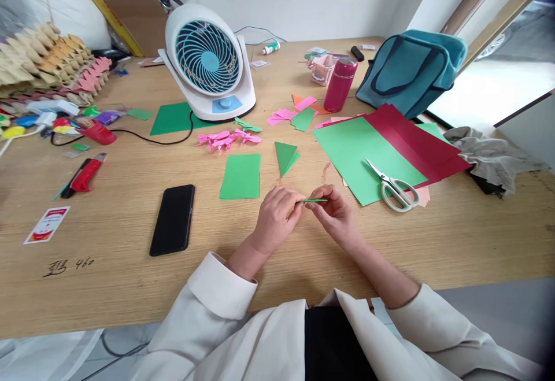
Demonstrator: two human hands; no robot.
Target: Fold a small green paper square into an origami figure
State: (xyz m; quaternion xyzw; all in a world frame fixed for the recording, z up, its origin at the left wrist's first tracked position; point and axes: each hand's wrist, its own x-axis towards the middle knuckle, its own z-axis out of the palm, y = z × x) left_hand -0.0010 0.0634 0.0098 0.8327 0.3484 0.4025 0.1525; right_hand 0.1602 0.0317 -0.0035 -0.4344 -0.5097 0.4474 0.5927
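A small folded piece of green paper [315,200] is seen nearly edge-on, pinched between my two hands above the wooden table. My left hand [277,217] grips its left end with thumb and fingers. At its right end, my right hand [336,213] holds it the same way. Just beyond the hands lie folded green triangles [285,156] and a stack of green rectangles [240,177]. Pink folded paper figures [223,140] are farther back, with a green one [248,125] beside them. White-handled scissors [395,187] rest on a large green sheet [353,150] to the right.
A black phone [172,219] lies left of my hands on the table [108,288]. Behind are a white fan [208,60], its black cord, a magenta bottle [340,85] and a teal bag [407,71]. Dark red sheets [416,144] lie right; a red cutter [88,174] lies left.
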